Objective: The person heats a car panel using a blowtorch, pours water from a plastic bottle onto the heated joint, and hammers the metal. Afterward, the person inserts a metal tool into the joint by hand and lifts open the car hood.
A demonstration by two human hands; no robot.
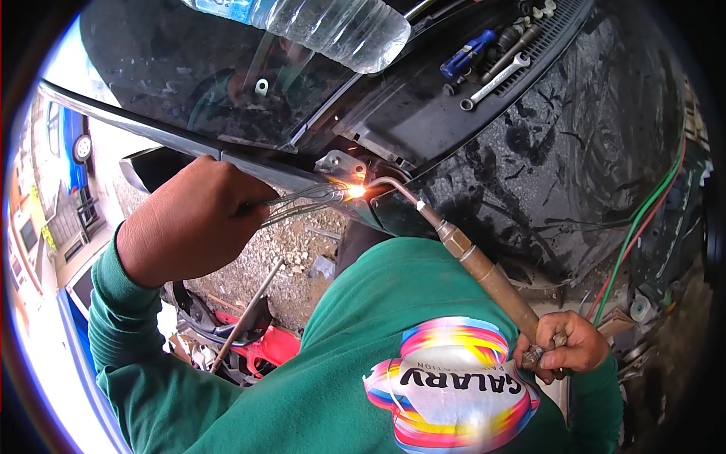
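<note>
My left hand (198, 219) is closed round a bundle of thin metal wires (299, 203), whose tips reach a bright glowing spot (355, 191) by a metal hinge bracket (340, 165) at the car body's edge. In my right hand (566, 349) is the valve end of a brass gas torch (488, 281). The torch's bent copper tip (393, 184) points left at the same glowing spot, and sparks show around it. Both forearms are in green sleeves.
A clear water bottle (333, 32) lies on the windshield (189, 83). A blue screwdriver (467, 54), a wrench (495, 82) and sockets rest near the cowl grille. Green and red hoses (643, 219) run at the right. Below lie a rod (248, 314) and red parts (272, 349).
</note>
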